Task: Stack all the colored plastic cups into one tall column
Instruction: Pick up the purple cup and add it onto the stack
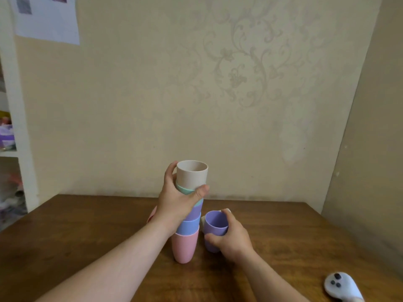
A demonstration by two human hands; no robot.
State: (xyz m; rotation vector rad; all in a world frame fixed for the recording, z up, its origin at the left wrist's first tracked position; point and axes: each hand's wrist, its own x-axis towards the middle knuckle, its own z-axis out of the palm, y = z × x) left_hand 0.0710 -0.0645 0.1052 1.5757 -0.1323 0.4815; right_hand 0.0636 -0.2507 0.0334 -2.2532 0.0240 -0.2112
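Two bare forearms reached in from the near edge over the brown wooden surface (87,236). At the near right corner lay a white controller-like object (342,287) with dark buttons, well apart from the cups. Nearer the middle, the right hand (232,238) was wrapped around a purple cup (216,223), thumb on its near side and fingers curled behind the rim; the cup sat upright, mouth open, just right of the column, and whether it touched the wood could not be told. Something pale showed between that cup and the column, too hidden to name. Beside it rose the stack of cups (188,216), leaning slightly right: a pink cup (184,247) at the base resting on the wood, then blue, purple, mint, and a beige cup (192,174) on top, mouth up. The left hand (177,200) gripped the upper part of the stack, thumb pressed across the front at the mint band. A pink shape peeked out behind the left wrist. Beyond stood a patterned beige wall (218,83) with a sheet of paper (46,18), and a white shelf (13,136) at left.
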